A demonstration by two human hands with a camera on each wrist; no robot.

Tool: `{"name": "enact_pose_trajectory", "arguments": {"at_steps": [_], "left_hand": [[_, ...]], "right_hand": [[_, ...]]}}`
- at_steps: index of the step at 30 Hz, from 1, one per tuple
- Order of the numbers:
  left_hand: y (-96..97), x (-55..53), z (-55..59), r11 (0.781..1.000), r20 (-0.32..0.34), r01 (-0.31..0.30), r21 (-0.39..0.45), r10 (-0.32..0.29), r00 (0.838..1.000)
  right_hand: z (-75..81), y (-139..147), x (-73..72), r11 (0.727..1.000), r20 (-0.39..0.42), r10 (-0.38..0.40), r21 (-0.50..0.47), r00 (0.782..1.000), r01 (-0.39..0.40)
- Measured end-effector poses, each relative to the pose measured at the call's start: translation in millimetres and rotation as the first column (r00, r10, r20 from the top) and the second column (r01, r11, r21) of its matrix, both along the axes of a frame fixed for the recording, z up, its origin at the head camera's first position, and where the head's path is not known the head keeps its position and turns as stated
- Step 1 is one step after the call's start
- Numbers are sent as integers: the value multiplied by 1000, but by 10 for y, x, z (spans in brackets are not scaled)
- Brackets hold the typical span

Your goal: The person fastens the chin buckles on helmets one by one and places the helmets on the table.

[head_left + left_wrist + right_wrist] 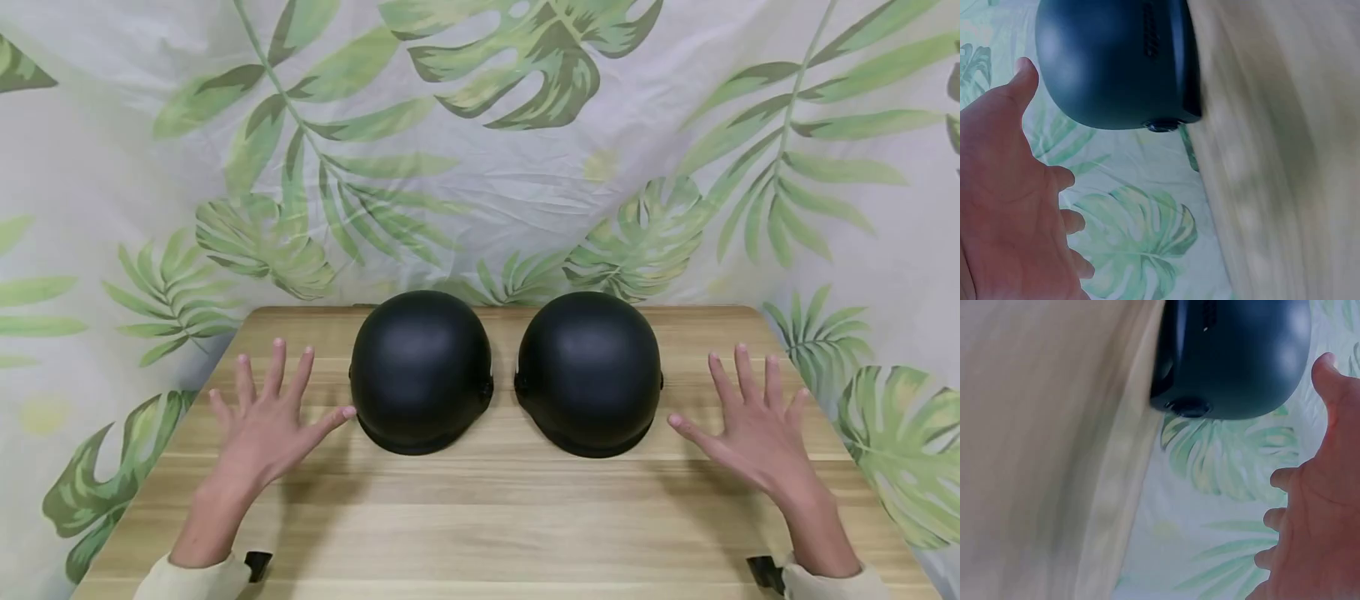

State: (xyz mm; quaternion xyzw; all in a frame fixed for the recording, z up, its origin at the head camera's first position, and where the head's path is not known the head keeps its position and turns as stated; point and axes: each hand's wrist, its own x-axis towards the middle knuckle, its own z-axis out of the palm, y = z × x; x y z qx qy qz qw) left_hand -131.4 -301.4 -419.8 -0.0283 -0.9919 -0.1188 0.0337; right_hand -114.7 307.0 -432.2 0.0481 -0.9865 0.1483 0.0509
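Observation:
Two black helmets sit side by side on the wooden table, domes up, with a narrow gap between them. My left hand [262, 437] is spread beside the left helmet [422, 371], its thumb tip near the shell in the head view; the left wrist view has the thumb apart from that helmet [1113, 62]. To the right of the right helmet [590, 372], my right hand [765, 442] is spread with straight fingers and holds nothing. A small gap separates its thumb from the shell. In the right wrist view the helmet [1241, 359] stands beyond the hand [1325, 500].
The light wooden table [480, 525] runs back to a hanging cloth [495, 192] printed with green leaves. Both helmets stand near the table's far edge. A small black piece [258, 566] shows at the left cuff, and another black piece [765, 573] at the right cuff.

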Motion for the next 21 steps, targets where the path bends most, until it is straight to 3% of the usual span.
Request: {"name": "enact_pose_trajectory", "arguments": {"at_steps": [14,21], "left_hand": [[235,-180,209,986,-53,73,151,-66,996],[270,-270,256,965,-33,112,236,-108,994]], "right_hand": [[276,-498,-212,994,-17,68,-84,998,-69],[398,-794,-312,985,-22,119,-123,993,-120]]}}
